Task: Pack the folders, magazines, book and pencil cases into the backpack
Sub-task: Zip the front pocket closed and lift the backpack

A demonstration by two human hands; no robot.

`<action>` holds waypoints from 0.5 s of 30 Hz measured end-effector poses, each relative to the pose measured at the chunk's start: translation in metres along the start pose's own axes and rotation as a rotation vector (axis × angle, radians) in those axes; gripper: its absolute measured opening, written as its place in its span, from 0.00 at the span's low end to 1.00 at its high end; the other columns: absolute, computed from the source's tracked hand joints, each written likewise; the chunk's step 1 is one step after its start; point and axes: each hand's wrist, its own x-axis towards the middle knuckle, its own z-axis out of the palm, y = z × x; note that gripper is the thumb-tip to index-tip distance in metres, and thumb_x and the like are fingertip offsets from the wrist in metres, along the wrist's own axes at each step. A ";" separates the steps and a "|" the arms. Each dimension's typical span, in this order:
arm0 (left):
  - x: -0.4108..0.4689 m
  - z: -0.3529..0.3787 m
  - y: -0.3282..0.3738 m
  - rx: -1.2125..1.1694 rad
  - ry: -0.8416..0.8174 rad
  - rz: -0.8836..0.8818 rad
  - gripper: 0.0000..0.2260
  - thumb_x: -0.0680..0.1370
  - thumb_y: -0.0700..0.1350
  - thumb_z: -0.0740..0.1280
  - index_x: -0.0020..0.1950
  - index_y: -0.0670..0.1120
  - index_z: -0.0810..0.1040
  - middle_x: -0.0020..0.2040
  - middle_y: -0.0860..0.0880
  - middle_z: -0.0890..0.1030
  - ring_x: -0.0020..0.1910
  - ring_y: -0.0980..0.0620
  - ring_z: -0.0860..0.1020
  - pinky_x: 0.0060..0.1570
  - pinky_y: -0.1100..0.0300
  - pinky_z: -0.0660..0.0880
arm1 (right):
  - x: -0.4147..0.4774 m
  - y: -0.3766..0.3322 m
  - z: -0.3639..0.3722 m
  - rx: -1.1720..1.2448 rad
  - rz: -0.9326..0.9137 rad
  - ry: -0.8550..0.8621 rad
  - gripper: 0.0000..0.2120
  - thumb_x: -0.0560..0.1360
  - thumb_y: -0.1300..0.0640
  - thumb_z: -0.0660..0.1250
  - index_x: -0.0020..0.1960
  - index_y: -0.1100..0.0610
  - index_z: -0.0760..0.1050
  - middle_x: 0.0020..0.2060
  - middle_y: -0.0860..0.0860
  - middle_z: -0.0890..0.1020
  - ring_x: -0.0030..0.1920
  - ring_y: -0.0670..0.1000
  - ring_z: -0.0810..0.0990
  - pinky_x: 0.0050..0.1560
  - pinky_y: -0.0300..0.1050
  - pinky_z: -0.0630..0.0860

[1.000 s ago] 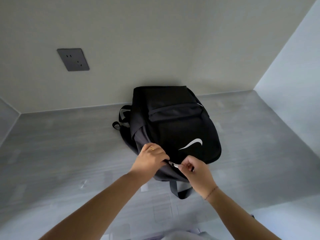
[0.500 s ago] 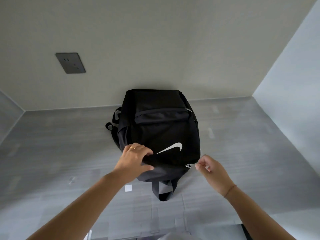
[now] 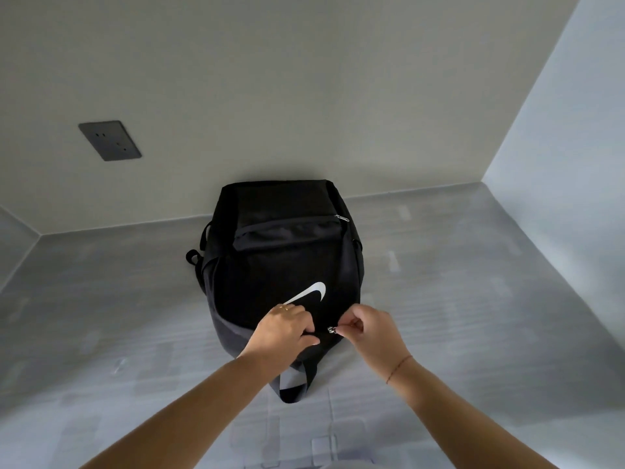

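A black backpack (image 3: 287, 258) with a white swoosh lies flat on the grey table (image 3: 473, 299), its top end with the carry loop toward me. My left hand (image 3: 282, 330) grips the fabric at the top edge, fingers curled over it. My right hand (image 3: 370, 331) pinches the silver zipper pull (image 3: 330, 330) of the main compartment, just right of my left hand. The main zip looks closed along the visible part. No folders, magazines, book or pencil cases show.
A dark wall socket (image 3: 110, 140) sits on the back wall at the left. A pale side wall (image 3: 558, 147) bounds the table at the right. Clear tape marks show on the tabletop near me.
The right hand, which was off to the right of the bag half a second ago, has come back in and pinches the zipper pull close to the left hand. The left hand keeps its grip.
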 end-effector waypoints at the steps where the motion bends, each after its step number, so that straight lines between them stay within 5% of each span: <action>1: -0.001 -0.004 0.001 -0.011 0.030 0.004 0.09 0.75 0.51 0.68 0.46 0.46 0.79 0.42 0.54 0.76 0.45 0.56 0.74 0.50 0.69 0.63 | 0.002 0.001 -0.004 -0.026 -0.044 0.027 0.02 0.72 0.56 0.70 0.41 0.52 0.78 0.33 0.41 0.77 0.36 0.39 0.77 0.39 0.27 0.71; 6: -0.004 -0.024 0.006 -0.057 0.122 -0.019 0.07 0.70 0.46 0.74 0.37 0.44 0.79 0.36 0.51 0.79 0.36 0.56 0.71 0.42 0.65 0.65 | 0.013 0.004 -0.017 -0.141 -0.241 0.104 0.04 0.73 0.57 0.69 0.43 0.58 0.78 0.35 0.43 0.75 0.36 0.44 0.74 0.37 0.27 0.66; 11: -0.010 -0.032 0.003 -0.101 0.130 -0.098 0.07 0.70 0.46 0.74 0.37 0.45 0.79 0.34 0.55 0.76 0.36 0.55 0.73 0.40 0.67 0.68 | 0.024 0.029 -0.041 -0.160 -0.184 0.182 0.04 0.73 0.58 0.69 0.42 0.59 0.77 0.36 0.47 0.77 0.36 0.48 0.75 0.39 0.37 0.71; 15: -0.003 -0.025 0.010 -0.073 0.096 -0.104 0.07 0.72 0.48 0.71 0.40 0.45 0.78 0.37 0.57 0.73 0.39 0.56 0.72 0.43 0.65 0.67 | 0.034 0.037 -0.048 -0.127 -0.107 0.218 0.03 0.74 0.59 0.68 0.41 0.57 0.76 0.35 0.46 0.76 0.35 0.46 0.75 0.37 0.36 0.68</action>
